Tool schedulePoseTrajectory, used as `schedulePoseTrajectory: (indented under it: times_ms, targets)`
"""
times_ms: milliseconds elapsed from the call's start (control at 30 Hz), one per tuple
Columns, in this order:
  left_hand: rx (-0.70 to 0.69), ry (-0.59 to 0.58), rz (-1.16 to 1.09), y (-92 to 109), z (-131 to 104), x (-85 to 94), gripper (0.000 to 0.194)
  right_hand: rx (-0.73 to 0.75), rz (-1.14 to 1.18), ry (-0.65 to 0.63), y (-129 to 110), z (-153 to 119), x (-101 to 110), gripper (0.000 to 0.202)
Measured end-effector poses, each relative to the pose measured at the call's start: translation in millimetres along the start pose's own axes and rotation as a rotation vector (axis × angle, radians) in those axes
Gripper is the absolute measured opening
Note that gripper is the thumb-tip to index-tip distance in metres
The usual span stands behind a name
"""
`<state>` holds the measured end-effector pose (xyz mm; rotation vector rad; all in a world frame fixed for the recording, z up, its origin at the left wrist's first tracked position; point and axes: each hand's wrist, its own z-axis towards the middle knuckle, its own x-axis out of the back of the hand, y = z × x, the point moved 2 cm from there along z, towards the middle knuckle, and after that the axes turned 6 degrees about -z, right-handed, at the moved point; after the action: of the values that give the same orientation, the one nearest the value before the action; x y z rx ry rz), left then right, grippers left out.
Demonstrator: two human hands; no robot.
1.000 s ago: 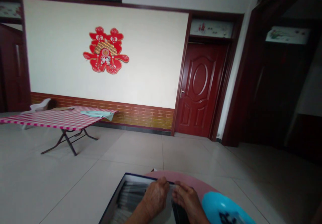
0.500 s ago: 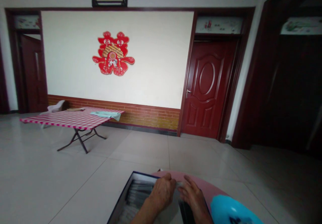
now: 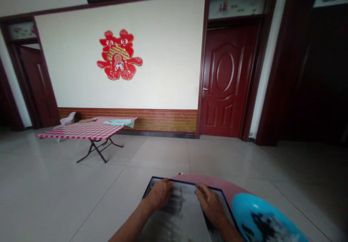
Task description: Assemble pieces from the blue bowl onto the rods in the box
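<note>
The floor (image 3: 81,184) is the biggest thing here, made of big pale shiny tiles, with lots of open room all the way to the wall. The back wall (image 3: 163,64) is flat and cream, with a strip of brown brick along the bottom. A dark red wooden door (image 3: 224,80) stands shut on the right, with an oval shape pressed into it. A folding table (image 3: 84,131) with a red and white checked cloth stands far off on the left, on thin crossed metal legs. On the wall hangs a red paper decoration (image 3: 119,55) shaped like a Chinese sign; its small parts are too blurry to read.

Close by is a round pink table (image 3: 214,184), and its curved edge faces the open floor. On it lies a flat box (image 3: 182,216) with a thin dark rim and a grey, streaky top. A smooth bright blue bowl (image 3: 261,220) with dark marks sits just beside the box on the right.

The left hand (image 3: 160,195) rests on the box near its far edge with the fingers curled down. The right hand (image 3: 209,202) lies on the box too, its fingers loosely bent. Neither hand grips anything.
</note>
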<state>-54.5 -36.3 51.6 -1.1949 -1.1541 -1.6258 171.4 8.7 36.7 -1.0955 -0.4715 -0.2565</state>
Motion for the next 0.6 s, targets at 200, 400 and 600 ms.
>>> schedulePoseTrajectory:
  times_ms: [200, 400, 600]
  targets:
    - [0.057, 0.002, 0.012, -1.3, 1.0, -3.1, 0.02, 0.074, -0.025, -0.061, 4.0, -1.8, -6.1, 0.03]
    - [0.053, 0.0, -0.024, -2.8, 5.9, -7.3, 0.018, 0.143, -0.125, -0.118, 7.8, -5.7, -12.5, 0.029]
    - [0.074, 0.023, -0.02, -9.8, 0.3, -9.6, 0.019, 0.159, -0.165, -0.147, 2.9, -6.4, -12.8, 0.027]
